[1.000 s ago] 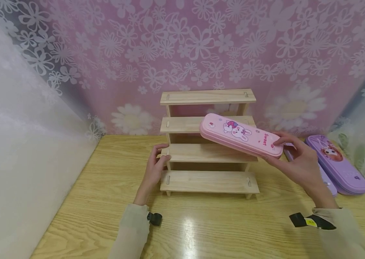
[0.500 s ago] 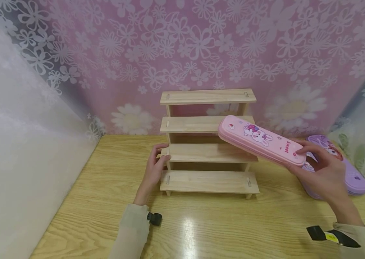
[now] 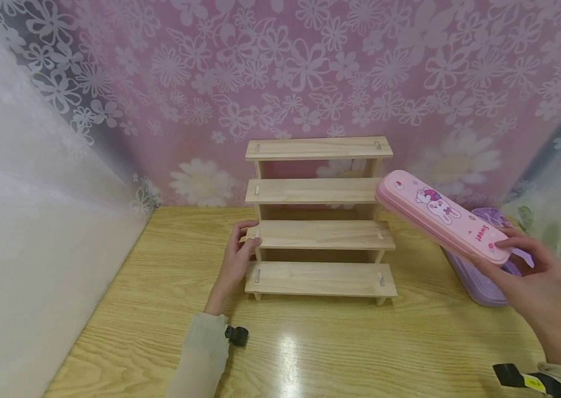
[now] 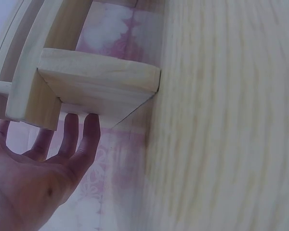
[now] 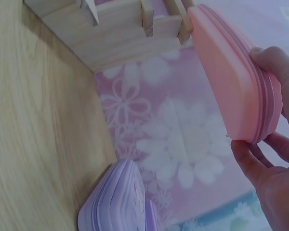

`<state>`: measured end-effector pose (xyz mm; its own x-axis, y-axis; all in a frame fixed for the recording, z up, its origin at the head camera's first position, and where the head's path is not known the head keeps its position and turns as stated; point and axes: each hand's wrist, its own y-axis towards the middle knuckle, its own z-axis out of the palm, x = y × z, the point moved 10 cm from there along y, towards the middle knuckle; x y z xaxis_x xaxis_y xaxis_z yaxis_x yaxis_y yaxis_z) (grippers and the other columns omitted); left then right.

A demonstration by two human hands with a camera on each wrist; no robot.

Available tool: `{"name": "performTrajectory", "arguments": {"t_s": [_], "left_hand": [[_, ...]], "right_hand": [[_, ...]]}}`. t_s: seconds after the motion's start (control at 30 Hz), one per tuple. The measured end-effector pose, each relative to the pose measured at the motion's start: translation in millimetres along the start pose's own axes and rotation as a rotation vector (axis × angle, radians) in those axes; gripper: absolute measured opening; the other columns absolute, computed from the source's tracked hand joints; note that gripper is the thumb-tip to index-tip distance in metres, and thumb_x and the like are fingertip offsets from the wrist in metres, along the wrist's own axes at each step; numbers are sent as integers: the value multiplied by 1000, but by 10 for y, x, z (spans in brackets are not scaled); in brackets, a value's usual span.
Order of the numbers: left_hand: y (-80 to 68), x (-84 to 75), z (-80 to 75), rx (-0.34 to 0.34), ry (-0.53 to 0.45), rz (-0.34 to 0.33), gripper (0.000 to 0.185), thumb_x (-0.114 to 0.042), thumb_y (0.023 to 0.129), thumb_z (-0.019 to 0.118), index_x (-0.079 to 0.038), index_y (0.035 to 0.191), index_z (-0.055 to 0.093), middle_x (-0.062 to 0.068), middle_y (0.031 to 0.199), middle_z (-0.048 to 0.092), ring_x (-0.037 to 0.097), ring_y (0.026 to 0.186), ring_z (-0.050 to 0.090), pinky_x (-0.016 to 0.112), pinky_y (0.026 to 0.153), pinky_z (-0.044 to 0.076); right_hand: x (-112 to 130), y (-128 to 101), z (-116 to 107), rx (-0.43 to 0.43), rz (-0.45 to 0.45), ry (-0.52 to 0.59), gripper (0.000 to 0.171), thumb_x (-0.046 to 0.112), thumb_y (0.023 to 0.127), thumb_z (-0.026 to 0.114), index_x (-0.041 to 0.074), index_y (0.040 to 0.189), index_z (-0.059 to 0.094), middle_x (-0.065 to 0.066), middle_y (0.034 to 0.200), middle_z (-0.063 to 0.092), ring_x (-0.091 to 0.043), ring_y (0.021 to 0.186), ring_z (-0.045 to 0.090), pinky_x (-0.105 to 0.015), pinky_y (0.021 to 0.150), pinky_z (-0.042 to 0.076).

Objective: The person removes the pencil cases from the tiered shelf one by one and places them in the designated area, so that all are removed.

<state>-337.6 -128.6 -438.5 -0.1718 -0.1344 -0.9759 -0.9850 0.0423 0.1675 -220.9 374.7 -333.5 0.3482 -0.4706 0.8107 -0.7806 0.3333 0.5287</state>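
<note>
A stepped wooden rack point(image 3: 319, 218) with several shelves stands on the wooden table point(image 3: 310, 354). My left hand point(image 3: 237, 260) rests against the rack's left side, fingers straight on the end of the third shelf point(image 4: 98, 86). My right hand point(image 3: 534, 282) grips the near end of a pink pencil case point(image 3: 441, 215) with a bunny print, held tilted in the air to the right of the rack. In the right wrist view the pink pencil case point(image 5: 236, 82) is pinched between thumb and fingers.
Purple pencil cases point(image 3: 484, 276) lie stacked on the table under my right hand, also seen as a purple pencil case point(image 5: 118, 202) in the right wrist view. A pink floral curtain point(image 3: 310, 83) hangs behind. A white wall point(image 3: 21, 221) closes the left side.
My right hand has carried the pink pencil case rightward, away from the rack's shelves and over the purple cases. The left hand has stayed on the rack.
</note>
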Motion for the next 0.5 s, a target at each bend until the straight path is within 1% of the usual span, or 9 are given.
{"name": "performTrajectory", "arguments": {"t_s": [0.07, 0.13, 0.3, 0.37, 0.5], "left_hand": [[7, 21, -1, -7, 5, 15, 34, -20, 94, 53, -32, 125, 51, 5, 117, 49, 23, 91, 55, 34, 73, 52], [-9, -24, 4, -2, 0, 15, 34, -20, 94, 53, -29, 127, 51, 6, 117, 49, 25, 91, 55, 34, 73, 52], [-84, -234, 35, 35, -5, -6, 37, -15, 95, 51, -15, 132, 48, 13, 120, 48, 26, 93, 54, 37, 76, 52], [-74, -202, 34, 39, -5, -7, 37, -16, 95, 51, -16, 132, 48, 13, 121, 48, 25, 94, 54, 40, 77, 53], [-22, -33, 16, 23, 8, -9, 35, -20, 95, 52, -27, 130, 50, 8, 121, 48, 23, 94, 55, 38, 76, 53]], "right_hand": [[-30, -1, -56, -27, -5, -23, 44, -26, 57, 73, -18, 99, 59, -9, 119, 64, -15, 122, 55, -8, 81, 49], [-61, -12, -112, -53, -6, -65, 45, -24, 58, 74, -17, 100, 60, -6, 115, 65, -13, 120, 57, -7, 79, 48], [-176, -58, -247, -121, 40, -130, 45, -18, 60, 77, -12, 102, 62, 7, 108, 63, -5, 109, 59, -3, 76, 46], [-208, -79, -278, -138, 51, -151, 45, -16, 59, 79, -10, 101, 63, 10, 105, 62, -4, 104, 58, -1, 74, 45], [-243, -128, -294, -159, 53, -194, 45, -12, 55, 83, -5, 96, 66, 17, 96, 61, 2, 93, 57, 0, 71, 43]]}}
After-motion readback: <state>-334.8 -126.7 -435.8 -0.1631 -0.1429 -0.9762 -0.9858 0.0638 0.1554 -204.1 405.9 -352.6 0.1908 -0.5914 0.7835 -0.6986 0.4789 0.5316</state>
